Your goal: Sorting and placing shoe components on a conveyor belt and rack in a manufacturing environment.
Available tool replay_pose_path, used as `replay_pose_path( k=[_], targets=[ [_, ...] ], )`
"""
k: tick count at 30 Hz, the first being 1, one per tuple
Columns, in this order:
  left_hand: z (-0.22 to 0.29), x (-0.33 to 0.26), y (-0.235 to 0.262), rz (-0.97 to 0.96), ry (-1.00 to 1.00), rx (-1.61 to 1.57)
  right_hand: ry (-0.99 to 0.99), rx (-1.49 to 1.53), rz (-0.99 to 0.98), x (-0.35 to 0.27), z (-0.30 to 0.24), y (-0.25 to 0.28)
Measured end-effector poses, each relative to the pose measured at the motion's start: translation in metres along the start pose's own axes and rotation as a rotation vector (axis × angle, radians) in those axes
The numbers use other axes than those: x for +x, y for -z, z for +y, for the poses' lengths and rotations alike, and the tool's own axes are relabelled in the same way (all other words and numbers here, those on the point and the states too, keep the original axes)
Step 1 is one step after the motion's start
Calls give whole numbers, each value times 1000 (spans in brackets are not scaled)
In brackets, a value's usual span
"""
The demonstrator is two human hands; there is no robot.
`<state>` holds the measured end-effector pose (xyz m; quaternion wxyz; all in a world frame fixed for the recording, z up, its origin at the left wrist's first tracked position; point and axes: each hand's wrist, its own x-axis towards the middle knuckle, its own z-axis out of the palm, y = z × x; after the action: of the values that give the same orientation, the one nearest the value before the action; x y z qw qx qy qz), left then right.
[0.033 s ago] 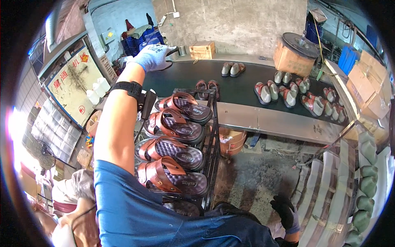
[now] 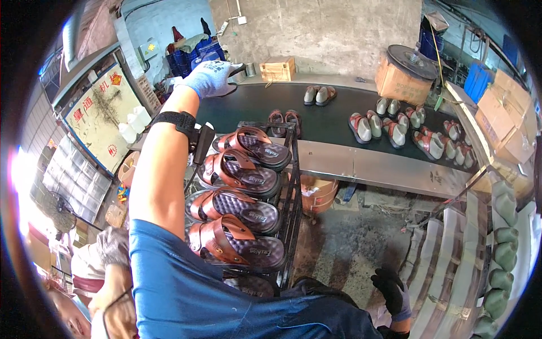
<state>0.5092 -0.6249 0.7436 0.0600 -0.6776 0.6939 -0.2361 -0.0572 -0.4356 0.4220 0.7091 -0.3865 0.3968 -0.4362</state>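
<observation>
My left hand [image 2: 212, 78], in a light glove with a dark palm, is stretched out over the far left end of a dark conveyor belt [image 2: 237, 104]. Its thumb and fingers are apart, and nothing shows between them. Below that arm, brown strap sandals [image 2: 240, 175] with dark insoles sit in tiers on a black metal rack [image 2: 292, 192]. Low on the right, my right hand [image 2: 390, 289], gloved with a black palm, hangs beside the rack with loosely spread fingers and nothing in it. A pair of dark sandals [image 2: 285, 122] rests on the belt behind the rack.
More sandals with pale forms inside [image 2: 395, 131] stand on the belt's right side. A cardboard box with a round black lid on it [image 2: 403, 79] stands behind them. Long pale strips [image 2: 446, 265] and green shoe forms [image 2: 504, 248] line the right. Another person [image 2: 101, 282] is at lower left.
The person at the lower left has shifted slightly, head and arm a little differently placed. My hands and the sandals look the same.
</observation>
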Motion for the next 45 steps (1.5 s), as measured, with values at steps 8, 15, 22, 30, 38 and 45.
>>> replay_pose_path(
  k=[8,15,22,30,38,45],
  targets=[
    [5,3,3,-51,31,9,-6,27,27,3,3,3],
    [-1,-1,-4,-21,21,15,8,19,-5,2,3,1],
    [5,-4,0,-51,27,7,0,37,-14,2,3,1],
    [10,3,-2,-67,23,-27,7,8,-9,4,7,10],
    [8,7,-4,-56,14,19,-1,18,-17,12,0,5],
    [4,9,-9,-99,14,-10,-24,38,-9,15,3,7]
  ],
)
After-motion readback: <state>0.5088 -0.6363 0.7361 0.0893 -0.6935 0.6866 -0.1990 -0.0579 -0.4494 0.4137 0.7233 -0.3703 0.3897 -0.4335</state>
